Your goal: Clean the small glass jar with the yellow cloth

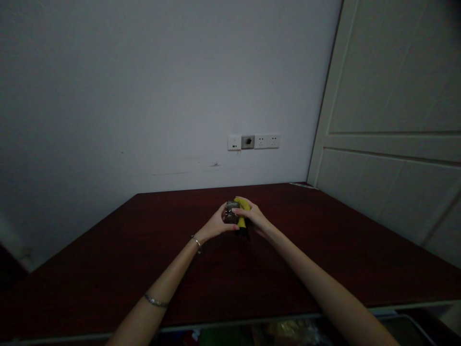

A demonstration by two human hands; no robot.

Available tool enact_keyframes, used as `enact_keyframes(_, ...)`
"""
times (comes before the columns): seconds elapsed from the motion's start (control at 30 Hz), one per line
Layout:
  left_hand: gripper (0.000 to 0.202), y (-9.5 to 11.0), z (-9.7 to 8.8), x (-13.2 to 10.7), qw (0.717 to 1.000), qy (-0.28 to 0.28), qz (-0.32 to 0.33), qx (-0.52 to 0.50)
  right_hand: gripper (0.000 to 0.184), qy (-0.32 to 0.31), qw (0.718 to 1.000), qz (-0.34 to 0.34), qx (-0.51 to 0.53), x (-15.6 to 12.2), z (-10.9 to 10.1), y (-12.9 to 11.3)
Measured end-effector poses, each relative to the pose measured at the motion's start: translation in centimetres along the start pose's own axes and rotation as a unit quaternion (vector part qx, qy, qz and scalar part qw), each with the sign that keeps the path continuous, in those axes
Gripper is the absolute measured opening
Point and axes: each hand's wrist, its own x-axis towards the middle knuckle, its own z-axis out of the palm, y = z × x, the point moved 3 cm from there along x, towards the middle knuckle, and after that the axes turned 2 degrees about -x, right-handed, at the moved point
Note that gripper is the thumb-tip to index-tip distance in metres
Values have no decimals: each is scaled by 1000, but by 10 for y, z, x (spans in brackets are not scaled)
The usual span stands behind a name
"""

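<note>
Both my arms reach out over a dark red table (144,269). My left hand (218,225) and my right hand (254,215) meet above the middle of the table, fingers curled round a small yellow and dark object (240,211). A greyish, shiny part of it faces my left hand. The dim light keeps me from telling what the object is. A thin bracelet sits on my left wrist and another band lies further up that forearm.
A white wall rises behind the table, with a row of sockets (254,142) above the far edge. A pale panelled door (392,134) stands at the right. Below the table's near edge, colourful things (284,331) show dimly.
</note>
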Motion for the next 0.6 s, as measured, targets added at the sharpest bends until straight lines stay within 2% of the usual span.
enact_keyframes(0.13,66,3,0,0,1000,22,-10,19,53,-9,1000,2,-17,-3,2,-2)
enact_keyframes(0.33,63,2,-2,1,997,69,-14,33,54,-33,999,4,-38,-4,2,-5)
enact_keyframes(0.47,63,-1,-1,0,995,95,-22,36,52,-43,990,-52,-122,2,-3,-4)
enact_keyframes(0.6,66,-4,-1,-2,993,107,-20,45,41,-34,978,-119,-165,6,-7,-3)
